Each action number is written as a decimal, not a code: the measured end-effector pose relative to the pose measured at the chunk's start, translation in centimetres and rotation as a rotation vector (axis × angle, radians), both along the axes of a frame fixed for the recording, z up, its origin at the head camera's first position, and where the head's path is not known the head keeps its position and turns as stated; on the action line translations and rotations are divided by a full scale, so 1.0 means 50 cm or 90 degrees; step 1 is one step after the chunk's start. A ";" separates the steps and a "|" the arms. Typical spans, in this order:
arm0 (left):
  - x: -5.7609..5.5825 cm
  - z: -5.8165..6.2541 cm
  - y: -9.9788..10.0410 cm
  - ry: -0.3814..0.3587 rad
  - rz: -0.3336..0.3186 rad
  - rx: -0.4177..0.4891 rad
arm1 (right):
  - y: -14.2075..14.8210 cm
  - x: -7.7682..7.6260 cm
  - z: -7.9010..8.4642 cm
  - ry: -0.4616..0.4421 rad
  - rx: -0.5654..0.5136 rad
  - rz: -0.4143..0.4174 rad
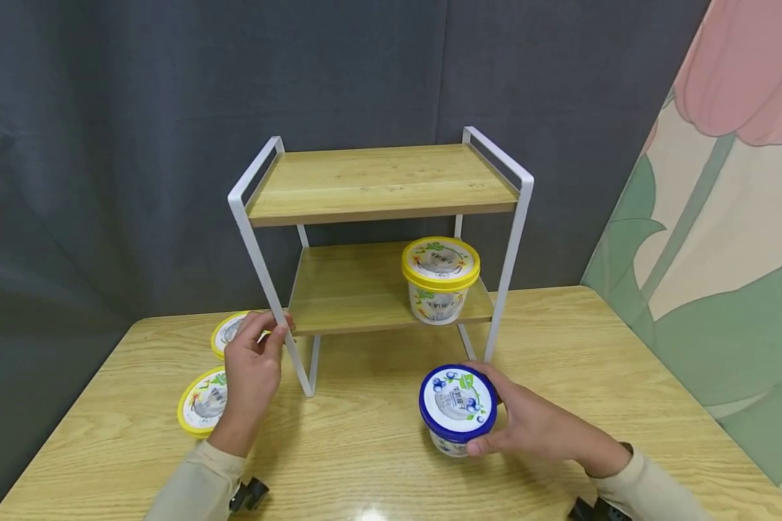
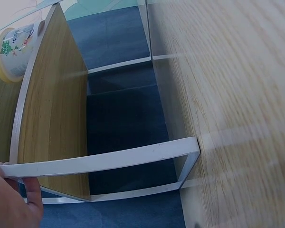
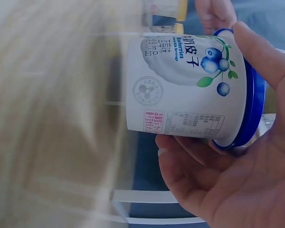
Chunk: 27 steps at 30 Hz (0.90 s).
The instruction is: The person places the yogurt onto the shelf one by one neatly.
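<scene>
My right hand (image 1: 528, 420) grips a white tub with a blue lid (image 1: 458, 403) and a blueberry print, thumb on one side and fingers on the other. In the right wrist view the tub (image 3: 180, 88) shows its printed side and stands just off the wooden table. With my left hand (image 1: 254, 365) I pinch the front left post of a two-tier shelf rack (image 1: 381, 184) at the lower board's corner. The left wrist view has those fingers around the white metal frame (image 2: 99, 163). On the lower board's right side stands a yellow-lidded tub (image 1: 439, 281).
Two more yellow-lidded tubs, a front one (image 1: 203, 402) and one behind it (image 1: 226, 334), stand on the table (image 1: 358, 463) left of the rack, partly hidden by my left hand. A dark curtain (image 1: 365, 72) hangs behind, and a flower-painted wall (image 1: 723, 217) rises at the right.
</scene>
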<state>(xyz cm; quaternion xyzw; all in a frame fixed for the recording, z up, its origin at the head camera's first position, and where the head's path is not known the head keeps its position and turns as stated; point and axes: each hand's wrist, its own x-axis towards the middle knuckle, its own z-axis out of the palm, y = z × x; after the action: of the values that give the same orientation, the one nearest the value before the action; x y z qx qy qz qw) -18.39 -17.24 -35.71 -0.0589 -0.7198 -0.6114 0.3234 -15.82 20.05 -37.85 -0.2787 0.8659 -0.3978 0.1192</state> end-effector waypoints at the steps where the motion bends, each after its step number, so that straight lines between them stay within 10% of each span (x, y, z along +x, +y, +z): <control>1: 0.000 0.000 0.000 0.002 -0.001 0.002 | 0.000 0.000 0.005 0.008 -0.002 0.001; 15: -0.003 -0.006 0.003 0.015 -0.009 -0.010 | 0.019 0.008 0.105 0.009 -0.055 -0.014; 27: -0.003 -0.009 0.016 -0.009 -0.015 -0.012 | 0.041 0.010 0.330 0.172 -0.098 -0.053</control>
<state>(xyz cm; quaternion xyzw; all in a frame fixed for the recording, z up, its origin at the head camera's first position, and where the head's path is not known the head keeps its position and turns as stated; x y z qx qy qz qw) -18.52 -16.42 -36.16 -0.0660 -0.7273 -0.6085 0.3106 -15.34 22.08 -21.33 -0.3017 0.8520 -0.4263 -0.0364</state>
